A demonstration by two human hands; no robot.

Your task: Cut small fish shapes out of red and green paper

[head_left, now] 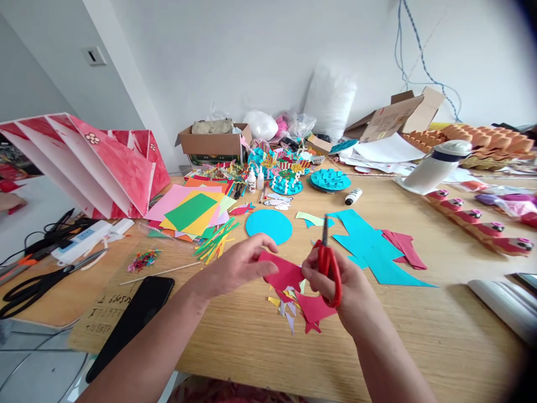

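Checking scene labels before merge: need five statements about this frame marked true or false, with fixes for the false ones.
1. The right hand holds the red-handled scissors. True.
2. The left hand holds a glue bottle. False: it holds a piece of red paper.
3. The blue paper circle lies left of the large cut blue sheet. True.
4. The green sheet lies underneath the yellow sheet. False: green is on top.
5. The black-handled scissors lie right of the phone. False: they lie left of it.
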